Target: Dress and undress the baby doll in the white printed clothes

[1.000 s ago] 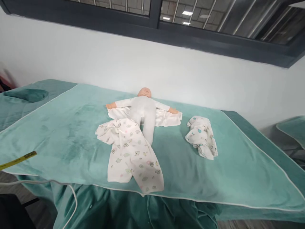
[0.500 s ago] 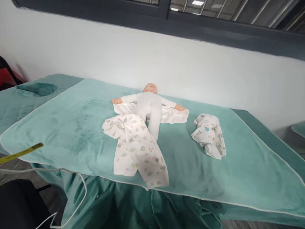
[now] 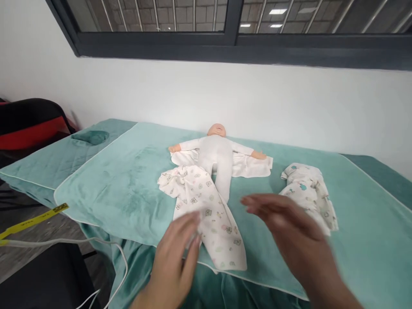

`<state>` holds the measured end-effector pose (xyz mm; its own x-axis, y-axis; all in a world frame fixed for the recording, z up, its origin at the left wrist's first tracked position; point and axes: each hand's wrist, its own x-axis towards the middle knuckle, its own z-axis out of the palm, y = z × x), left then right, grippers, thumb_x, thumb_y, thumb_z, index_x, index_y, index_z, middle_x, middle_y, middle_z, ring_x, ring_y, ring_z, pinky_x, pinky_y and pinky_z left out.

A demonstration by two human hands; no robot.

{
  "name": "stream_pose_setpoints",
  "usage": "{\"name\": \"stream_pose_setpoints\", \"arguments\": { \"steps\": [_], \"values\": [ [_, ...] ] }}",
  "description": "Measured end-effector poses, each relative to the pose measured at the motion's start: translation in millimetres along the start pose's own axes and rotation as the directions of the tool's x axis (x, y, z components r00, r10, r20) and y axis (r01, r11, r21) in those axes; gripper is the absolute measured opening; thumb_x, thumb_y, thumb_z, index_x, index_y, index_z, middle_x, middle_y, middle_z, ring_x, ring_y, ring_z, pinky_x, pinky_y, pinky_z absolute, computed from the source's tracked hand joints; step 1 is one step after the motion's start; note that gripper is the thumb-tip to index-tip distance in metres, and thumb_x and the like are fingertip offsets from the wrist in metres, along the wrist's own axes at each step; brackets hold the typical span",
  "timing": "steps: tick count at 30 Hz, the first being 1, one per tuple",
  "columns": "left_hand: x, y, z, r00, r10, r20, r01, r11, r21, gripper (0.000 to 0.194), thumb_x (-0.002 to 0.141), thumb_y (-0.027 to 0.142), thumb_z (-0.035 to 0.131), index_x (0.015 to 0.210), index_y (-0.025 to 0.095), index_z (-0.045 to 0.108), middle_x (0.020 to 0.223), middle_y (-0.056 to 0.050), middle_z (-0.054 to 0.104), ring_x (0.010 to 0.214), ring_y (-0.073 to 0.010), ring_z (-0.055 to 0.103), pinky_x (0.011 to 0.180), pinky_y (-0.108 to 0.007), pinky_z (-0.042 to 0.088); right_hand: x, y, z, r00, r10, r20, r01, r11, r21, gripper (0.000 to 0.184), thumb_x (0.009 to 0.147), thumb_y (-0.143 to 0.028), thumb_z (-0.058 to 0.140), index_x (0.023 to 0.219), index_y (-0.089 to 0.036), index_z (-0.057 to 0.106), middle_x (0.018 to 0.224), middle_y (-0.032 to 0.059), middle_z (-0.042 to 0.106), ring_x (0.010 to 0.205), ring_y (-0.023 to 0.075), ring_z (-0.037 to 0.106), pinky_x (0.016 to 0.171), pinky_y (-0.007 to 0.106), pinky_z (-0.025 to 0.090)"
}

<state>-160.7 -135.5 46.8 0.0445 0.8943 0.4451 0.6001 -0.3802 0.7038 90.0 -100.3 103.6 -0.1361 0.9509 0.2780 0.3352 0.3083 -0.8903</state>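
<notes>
A baby doll [image 3: 216, 150] with a white cloth body lies on its back, arms spread, over a white garment [image 3: 249, 165]. White baby trousers with a small animal print [image 3: 222, 227] lie across one of its legs and reach toward the near edge. My left hand [image 3: 175, 257] hovers over the near left part of the trousers, fingers apart and a little blurred; contact with the cloth cannot be made out. My right hand [image 3: 289, 231] is in the air right of the trousers, fingers stretched out, holding nothing. It partly hides a bundled white printed cloth [image 3: 310, 189].
A teal blanket [image 3: 109, 189] covers the massage bed, whose face hole [image 3: 92, 137] is at the left end. A white wall and barred window stand behind. A black chair [image 3: 48, 274], white cable [image 3: 124, 266] and yellow strap [image 3: 35, 221] are at the near left.
Both my hands have come into view from below, over the near side of the bed. The view has shifted, with more window and the red-and-black chair showing. Doll and clothes lie as before.
</notes>
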Motion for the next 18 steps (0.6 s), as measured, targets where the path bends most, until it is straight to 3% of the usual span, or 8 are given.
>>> {"name": "stream_pose_setpoints", "arguments": {
  "steps": [2,4,7,9,11,15,18],
  "values": [
    [25,-22,11.3,0.998,-0.056,-0.028,0.058,0.996,0.072,0.045,0.092,0.032,0.053,0.137,0.031,0.048,0.148,-0.007,0.043,0.136,-0.0286,0.042,0.112,-0.049,0.038,14,14,29,0.993,0.101,0.057,-0.086,0.971,-0.223,0.037,0.093,-0.045,0.051,0.127,-0.03,0.052,0.128,0.0064,0.059,0.114,0.026,0.058,0.094,0.045,0.05],
    [53,-46,22.3,0.988,-0.154,-0.033,0.156,0.984,0.085,0.058,0.087,0.037,0.06,0.141,0.025,0.043,0.154,-0.011,0.033,0.143,-0.0316,0.03,0.117,-0.053,0.029,21,28,55,0.974,0.205,0.094,-0.138,0.871,-0.471,0.049,0.089,-0.043,0.056,0.133,-0.023,0.047,0.128,0.0115,0.056,0.113,0.0306,0.056,0.091,0.048,0.048],
    [81,-66,31.7,0.949,-0.31,0.059,0.313,0.948,-0.062,0.078,0.081,0.044,0.067,0.147,0.02,0.032,0.156,-0.016,0.028,0.146,-0.033,0.023,0.119,-0.053,0.023,25,37,77,0.925,0.322,0.201,-0.136,0.775,-0.617,0.038,0.092,-0.037,0.049,0.126,-0.019,0.049,0.121,0.0122,0.058,0.099,0.0293,0.06,0.076,0.042,0.048],
    [88,-66,33.3,0.923,-0.344,0.172,0.376,0.901,-0.217,0.085,0.08,0.048,0.067,0.149,0.019,0.028,0.154,-0.017,0.031,0.145,-0.0319,0.028,0.118,-0.049,0.027,28,33,84,0.915,0.306,0.262,-0.089,0.788,-0.609,0.022,0.095,-0.031,0.044,0.11,-0.02,0.054,0.111,0.0085,0.061,0.09,0.0248,0.061,0.07,0.036,0.044],
    [88,-57,32.8,0.901,-0.344,0.264,0.421,0.839,-0.344,0.083,0.081,0.051,0.066,0.149,0.021,0.029,0.151,-0.015,0.038,0.141,-0.0302,0.035,0.115,-0.044,0.032,36,23,90,0.931,0.214,0.297,-0.029,0.852,-0.523,0.014,0.096,-0.027,0.041,0.096,-0.021,0.054,0.102,0.005,0.061,0.089,0.0212,0.059,0.071,0.032,0.042],
    [84,-40,27.8,0.823,-0.496,0.277,0.564,0.653,-0.506,0.061,0.084,0.054,0.06,0.136,0.023,0.05,0.131,-0.011,0.059,0.123,-0.0286,0.055,0.105,-0.039,0.043,52,1,108,0.941,0.065,0.332,0.015,0.972,-0.233,0.013,0.095,-0.022,0.044,0.084,-0.02,0.051,0.095,0.0,0.059,0.094,0.0163,0.055,0.083,0.031,0.041],
    [83,-39,21.2,0.773,-0.58,0.256,0.578,0.48,-0.66,0.053,0.079,0.047,0.068,0.124,0.022,0.058,0.115,-0.008,0.066,0.104,-0.0253,0.064,0.087,-0.033,0.052,53,-5,120,0.898,0.079,0.432,-0.024,0.991,-0.133,0.013,0.094,-0.024,0.046,0.083,-0.02,0.052,0.092,-0.0009,0.06,0.091,0.0157,0.055,0.087,0.032,0.042]
  ]
}}
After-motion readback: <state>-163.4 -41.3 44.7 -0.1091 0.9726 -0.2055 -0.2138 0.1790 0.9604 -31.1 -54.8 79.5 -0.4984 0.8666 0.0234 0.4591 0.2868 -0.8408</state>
